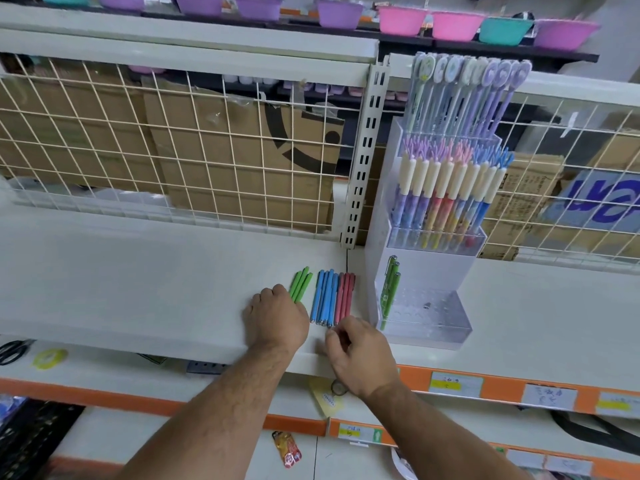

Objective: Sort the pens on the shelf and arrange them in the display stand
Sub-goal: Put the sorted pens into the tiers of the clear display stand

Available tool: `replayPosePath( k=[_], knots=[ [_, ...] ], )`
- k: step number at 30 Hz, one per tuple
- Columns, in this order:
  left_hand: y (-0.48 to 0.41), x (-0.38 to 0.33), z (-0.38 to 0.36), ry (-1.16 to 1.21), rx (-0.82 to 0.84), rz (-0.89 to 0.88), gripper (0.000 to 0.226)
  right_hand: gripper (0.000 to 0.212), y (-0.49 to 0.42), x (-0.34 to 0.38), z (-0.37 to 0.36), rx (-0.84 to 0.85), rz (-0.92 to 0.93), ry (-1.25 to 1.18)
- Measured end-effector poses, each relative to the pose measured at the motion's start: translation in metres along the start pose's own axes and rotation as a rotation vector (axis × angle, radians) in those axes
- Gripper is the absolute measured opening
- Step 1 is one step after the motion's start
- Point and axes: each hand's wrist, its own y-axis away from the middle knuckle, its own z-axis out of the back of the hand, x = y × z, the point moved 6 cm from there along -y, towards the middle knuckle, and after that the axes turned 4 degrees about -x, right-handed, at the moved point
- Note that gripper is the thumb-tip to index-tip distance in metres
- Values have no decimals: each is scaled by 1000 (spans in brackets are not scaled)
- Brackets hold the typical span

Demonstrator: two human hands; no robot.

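Three colour groups of pens lie side by side on the white shelf (138, 271): green pens (302, 284), blue pens (325, 297) and red pens (347, 294). My left hand (277, 315) rests over the near ends of the green pens, fingers curled down on them. My right hand (360, 355) sits at the near ends of the red and blue pens; its fingertips are blurred. To the right stands the clear tiered display stand (436, 306). Its lowest tier holds a few green pens (390, 289), and its upper tiers are full of pastel pens.
A wire grid panel (173, 150) backs the shelf, with cardboard boxes behind it. Coloured plastic bowls (401, 20) line the top shelf. Scissors (14, 351) and a yellow tape roll (50, 358) lie on the lower shelf at left. Orange price strips run along the shelf edges.
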Motion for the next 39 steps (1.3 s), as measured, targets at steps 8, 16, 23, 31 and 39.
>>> replayPosePath(
  k=[8,16,23,31,39],
  knots=[
    [4,-3,-1,-100,40,27,26,25,1,0,0,-10,1,-2],
    [4,-5,-1,-71,82,0,25,20,1,1,1,3,-4,17],
    [6,1,19,447,113,78,12,19,-3,4,2,49,-78,-20],
    [41,-36,33,1066,404,84,11,8,-15,27,31,-110,-329,-468],
    [69,-59,42,1179,532,-45,12,10,-6,33,63,-205,-401,-540]
  ],
)
